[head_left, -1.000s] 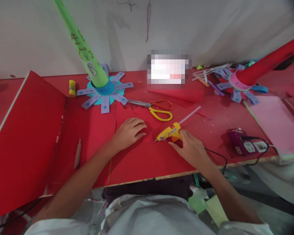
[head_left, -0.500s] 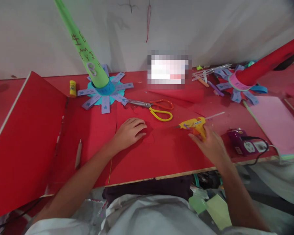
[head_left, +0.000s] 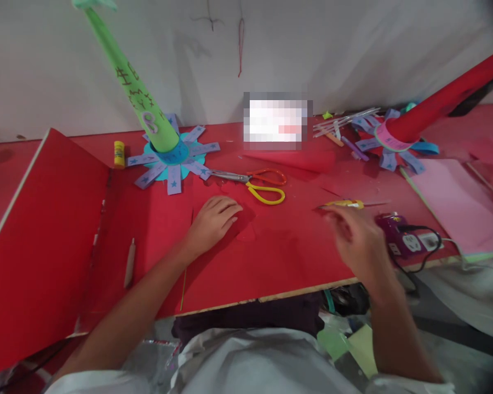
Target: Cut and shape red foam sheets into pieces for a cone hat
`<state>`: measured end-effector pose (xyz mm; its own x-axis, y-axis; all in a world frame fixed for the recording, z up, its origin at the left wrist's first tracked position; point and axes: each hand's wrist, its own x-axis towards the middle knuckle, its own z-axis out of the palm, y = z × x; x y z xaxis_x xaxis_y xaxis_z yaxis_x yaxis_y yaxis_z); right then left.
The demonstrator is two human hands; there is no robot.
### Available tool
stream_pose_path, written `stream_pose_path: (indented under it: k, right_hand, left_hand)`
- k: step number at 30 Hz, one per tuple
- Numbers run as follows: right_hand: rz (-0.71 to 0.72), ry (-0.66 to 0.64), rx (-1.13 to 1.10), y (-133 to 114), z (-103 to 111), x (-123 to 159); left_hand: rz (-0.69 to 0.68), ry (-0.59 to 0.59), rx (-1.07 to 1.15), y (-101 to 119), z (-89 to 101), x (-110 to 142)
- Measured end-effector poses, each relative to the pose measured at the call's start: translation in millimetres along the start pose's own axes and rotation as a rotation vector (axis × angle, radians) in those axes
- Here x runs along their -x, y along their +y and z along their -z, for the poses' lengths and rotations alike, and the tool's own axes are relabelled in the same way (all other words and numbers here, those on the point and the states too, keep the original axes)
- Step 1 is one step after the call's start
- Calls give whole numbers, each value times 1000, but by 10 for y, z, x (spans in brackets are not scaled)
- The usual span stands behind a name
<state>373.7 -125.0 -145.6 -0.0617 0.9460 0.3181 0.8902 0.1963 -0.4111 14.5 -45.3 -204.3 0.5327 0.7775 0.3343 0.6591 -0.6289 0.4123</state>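
Observation:
My left hand [head_left: 213, 224] lies on the red sheet [head_left: 246, 273], fingers loosely stretched out, with nothing visible in it. To the right, my right hand [head_left: 357, 241] has curled fingers at the handle side of a yellow hot glue gun [head_left: 351, 204]. The hand hides the handle. The gun's nozzle points left, and a clear glue stick [head_left: 378, 203] juts from its back. Beyond my left hand are scissors [head_left: 267, 195] with one orange and one yellow handle loop, blades pointing left.
A green paper cone [head_left: 160, 131] stands on a blue base at the back left. Nearby are a yellow glue stick tube [head_left: 119, 155] and an upright red board [head_left: 45, 246]. At right are a purple power socket box [head_left: 406, 241], pink paper [head_left: 456, 208] and a red cone [head_left: 435, 120].
The glue gun has shifted right and turned, showing a narrower side. My right hand has curled its fingers more and now covers the handle. My left hand stays on the red sheet.

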Motion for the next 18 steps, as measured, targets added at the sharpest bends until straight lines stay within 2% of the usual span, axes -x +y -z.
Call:
stream_pose_path:
  k: [2, 4, 7, 10, 12, 14, 18]
  right_hand:
    - [83, -116, -165, -306, -155, -140]
    - [144, -224, -225, -554, -329, -315]
    - [225, -345, -159, -808, -568, -594]
    - [280, -394, -16, -958, -779, -777]
    - [336, -389, -23, -1019, -912, -796]
    - [346, -329, -64, -1052, -1032, -751]
    - [340, -274, -189, -1050, -1195, -631]
  left_hand:
    - [76, 108, -11, -21, 11, -6]
    - [179, 182, -23, -42, 29, -16]
    - [271, 157, -51, -59, 48, -28]
    - [292, 94, -68, -43, 42, -23]
    - [291, 73, -46, -18, 28, -13]
    - [301, 71, -3, 10, 16, -6]
    - [342, 133, 92, 48, 27, -14]
